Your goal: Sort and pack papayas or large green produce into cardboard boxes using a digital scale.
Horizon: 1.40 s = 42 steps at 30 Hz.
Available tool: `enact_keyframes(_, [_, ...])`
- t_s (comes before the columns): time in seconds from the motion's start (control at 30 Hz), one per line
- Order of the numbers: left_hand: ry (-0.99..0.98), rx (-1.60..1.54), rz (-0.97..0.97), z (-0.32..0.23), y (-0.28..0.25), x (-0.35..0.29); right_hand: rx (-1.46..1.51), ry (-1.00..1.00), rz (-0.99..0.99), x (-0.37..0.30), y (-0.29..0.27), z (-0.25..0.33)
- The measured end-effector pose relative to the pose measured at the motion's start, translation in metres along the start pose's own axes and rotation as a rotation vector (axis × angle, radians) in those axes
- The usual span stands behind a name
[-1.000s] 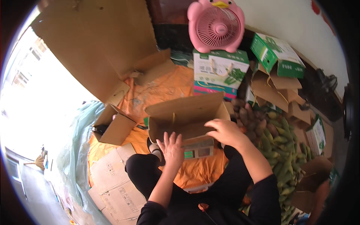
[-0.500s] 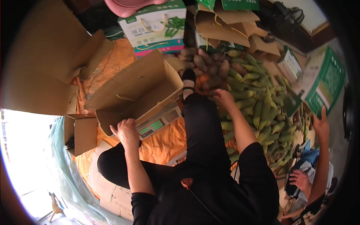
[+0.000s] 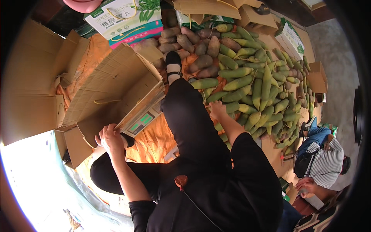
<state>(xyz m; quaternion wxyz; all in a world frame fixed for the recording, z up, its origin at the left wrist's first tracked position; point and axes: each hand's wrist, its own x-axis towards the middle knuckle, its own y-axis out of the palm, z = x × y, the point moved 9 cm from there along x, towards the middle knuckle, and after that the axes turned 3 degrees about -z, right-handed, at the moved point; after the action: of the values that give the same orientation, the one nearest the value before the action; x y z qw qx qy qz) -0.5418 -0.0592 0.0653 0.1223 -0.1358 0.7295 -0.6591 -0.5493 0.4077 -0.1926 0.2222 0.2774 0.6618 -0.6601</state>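
My left hand (image 3: 111, 140) is closed on the near left corner of an open cardboard box (image 3: 129, 79) with a yellow cord handle inside. The box is tilted on a flat scale (image 3: 141, 123) with green lit displays. My right hand (image 3: 219, 111) is at the left edge of a pile of green radishes (image 3: 237, 83), close beside one of them, fingers loosely bent and apart. Nothing shows in it, though its fingertips are partly hidden. Browner, reddish radishes (image 3: 201, 63) lie at the far left of the pile, by my outstretched foot.
Printed gift cartons (image 3: 127, 19) are stacked at the back, with a pink plastic item (image 3: 82, 4) on top. A large cardboard box (image 3: 29, 81) stands at left on an orange sheet (image 3: 148, 149). To the right, a person in a striped shirt (image 3: 328, 162) bends low; another person's hand (image 3: 305, 186) is nearby.
The view has shifted. My right hand has moved from beside the brownish radishes nearer to me, along the green ones. The green carton held by another person at right is out of view.
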Motion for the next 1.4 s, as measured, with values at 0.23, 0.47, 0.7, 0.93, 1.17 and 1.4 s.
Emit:
enact_keyframes(0.23, [0.024, 0.011, -0.010, 0.001, -0.003, -0.001, -0.197, 0.019, -0.051, -0.003, 0.001, -0.015])
enact_keyframes(0.47, [0.001, -0.008, 0.016, 0.000, 0.000, 0.000, -0.357, 0.041, -0.046, -0.002, 0.000, -0.046])
enact_keyframes(0.7, [0.013, -0.044, -0.003, 0.005, -0.004, -0.003, -0.290, 0.092, -0.107, -0.012, -0.018, -0.048])
enact_keyframes(0.93, [0.019, -0.009, 0.020, 0.004, -0.007, -0.003, 0.839, -0.061, -0.396, -0.010, -0.097, -0.073])
enact_keyframes(1.17, [0.006, -0.005, 0.033, 0.008, -0.007, -0.007, 1.197, -0.628, -0.495, -0.084, -0.308, 0.046])
enact_keyframes(1.4, [-0.019, 0.024, 0.054, 0.012, -0.005, -0.009, 0.923, -1.247, -0.506, -0.179, -0.401, 0.232])
